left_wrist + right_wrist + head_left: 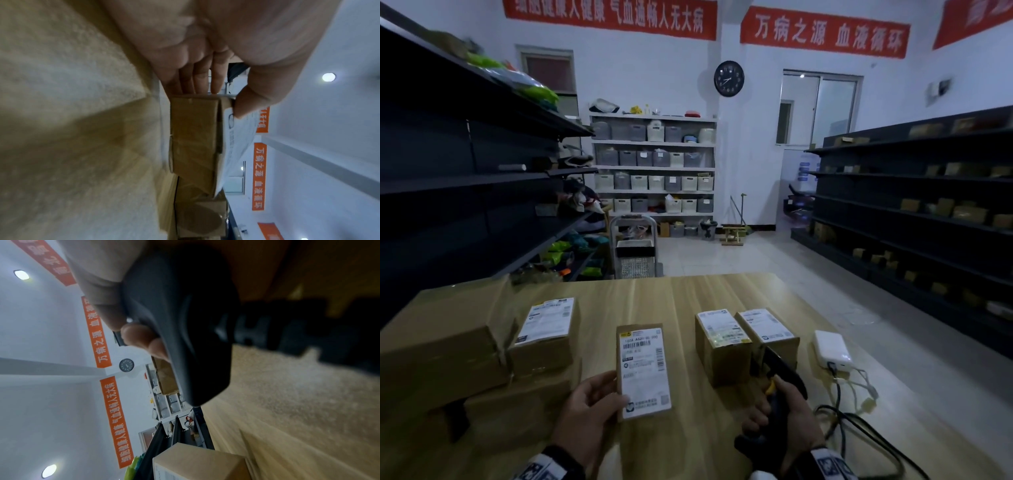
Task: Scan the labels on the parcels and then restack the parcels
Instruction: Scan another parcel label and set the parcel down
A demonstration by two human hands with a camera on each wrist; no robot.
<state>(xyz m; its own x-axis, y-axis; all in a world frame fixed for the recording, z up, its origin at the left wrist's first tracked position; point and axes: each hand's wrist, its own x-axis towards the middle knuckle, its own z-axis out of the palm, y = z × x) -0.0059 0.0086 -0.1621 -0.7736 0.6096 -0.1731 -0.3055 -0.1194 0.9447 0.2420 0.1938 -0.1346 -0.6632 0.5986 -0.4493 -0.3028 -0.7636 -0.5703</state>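
My left hand [604, 397] grips a small cardboard parcel [643, 370] by its near left edge, white label facing up, over the wooden table [681, 294]. In the left wrist view the thumb presses the label [236, 146] and the fingers [197, 81] lie behind the box [193, 138]. My right hand [787, 411] holds a black barcode scanner [780, 370] with a yellow trigger, its head beside two labelled parcels [720, 346] [767, 330]. The scanner [185, 321] fills the right wrist view, with fingers [139, 335] curled round it.
Another labelled parcel [548, 329] sits on bigger boxes [441, 339] at the table's left. A white power bank [832, 347] with cables [859, 421] lies at the right. Dark shelving flanks the aisle, and a trolley [635, 250] stands beyond the table's far edge.
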